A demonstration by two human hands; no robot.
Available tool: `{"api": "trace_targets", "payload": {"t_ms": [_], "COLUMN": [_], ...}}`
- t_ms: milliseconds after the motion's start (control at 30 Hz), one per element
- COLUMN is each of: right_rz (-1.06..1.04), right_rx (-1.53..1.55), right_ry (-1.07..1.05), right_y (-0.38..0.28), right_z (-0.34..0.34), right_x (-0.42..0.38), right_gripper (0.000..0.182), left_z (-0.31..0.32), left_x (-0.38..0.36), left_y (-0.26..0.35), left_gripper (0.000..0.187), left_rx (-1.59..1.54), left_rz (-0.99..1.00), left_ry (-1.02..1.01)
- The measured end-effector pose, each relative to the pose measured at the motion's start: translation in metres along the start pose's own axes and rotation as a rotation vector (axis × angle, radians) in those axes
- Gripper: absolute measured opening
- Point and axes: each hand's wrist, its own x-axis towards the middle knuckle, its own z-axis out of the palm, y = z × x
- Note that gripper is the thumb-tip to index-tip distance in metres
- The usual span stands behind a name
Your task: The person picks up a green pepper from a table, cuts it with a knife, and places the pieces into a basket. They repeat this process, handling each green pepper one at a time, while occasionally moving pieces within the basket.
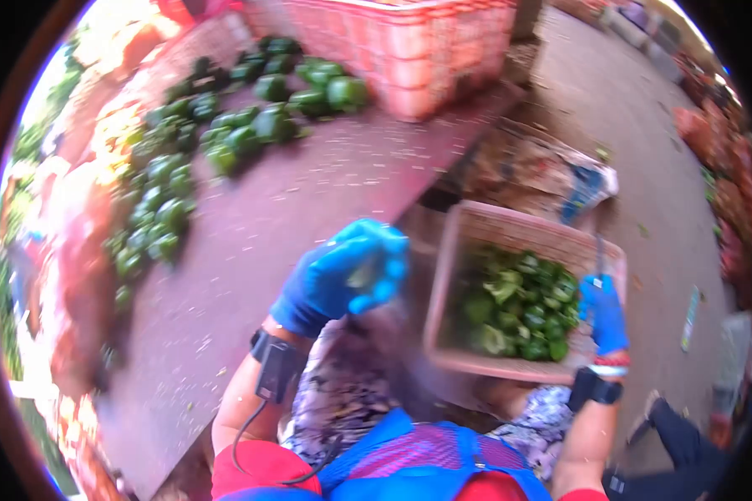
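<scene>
My left hand (342, 271), in a blue glove, is raised near the table edge with its fingers curled round. Something pale shows inside the curl, too blurred to name. Over the right rim of a pink plastic crate (444, 284), my right hand (603, 313), also gloved in blue, is closed round a knife (599, 255) whose thin blade points away from me. Inside the crate lie green bell peppers (535, 309), some of them looking cut or pale-sided.
On the reddish table (309, 192) to my left, green peppers (167, 204) lie in loose piles. A large pink crate (401, 54) stands at its far end. Beyond the nearer crate is a crumpled sack (526, 171). A person's dark-clothed leg (685, 442) shows at lower right.
</scene>
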Motion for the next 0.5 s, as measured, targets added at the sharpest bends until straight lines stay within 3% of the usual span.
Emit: {"api": "trace_targets", "payload": {"t_ms": [100, 133, 167, 200, 233, 267, 333, 400, 500], "right_rz": [-0.011, 0.008, 0.008, 0.005, -0.054, -0.031, 0.013, 0.044, 0.018], "right_rx": [0.022, -0.026, -0.058, -0.093, -0.127, -0.134, -0.147, -0.068, 0.022], "right_ry": [-0.089, -0.074, -0.12, -0.16, -0.173, -0.19, -0.208, -0.245, -0.291], "right_y": [0.003, -0.002, -0.002, 0.002, 0.006, 0.003, -0.011, -0.015, -0.017], "right_z": [0.003, 0.007, 0.008, 0.009, 0.014, 0.024, 0.045, 0.063, 0.087], "right_x": [0.007, 0.005, 0.008, 0.014, 0.017, 0.014, 0.005, 0.005, 0.001], "right_gripper": [0.011, 0.011, 0.012, 0.013, 0.015, 0.017, 0.019, 0.024, 0.03], "left_z": [-0.071, -0.086, -0.112, -0.123, -0.147, -0.137, -0.136, -0.165, -0.273], "left_x": [-0.109, -0.148, -0.194, -0.237, -0.283, -0.307, -0.335, -0.315, -0.292], "left_y": [0.038, 0.047, 0.041, 0.033, 0.013, 0.008, 0.013, 0.039, 0.06], "left_gripper": [0.028, 0.025, 0.025, 0.03, 0.039, 0.046, 0.043, 0.042, 0.043], "left_rx": [0.279, 0.41, 0.963, 0.884, 1.425, 1.395, 1.508, 1.294, 1.121], "left_rz": [-0.084, -0.301, -0.442, -0.751, -0.939, -1.215, -1.154, -1.138, -0.402], "left_ry": [0.434, 0.604, 0.545, 0.727, 0.485, 0.449, 0.442, 0.904, 1.333]}}
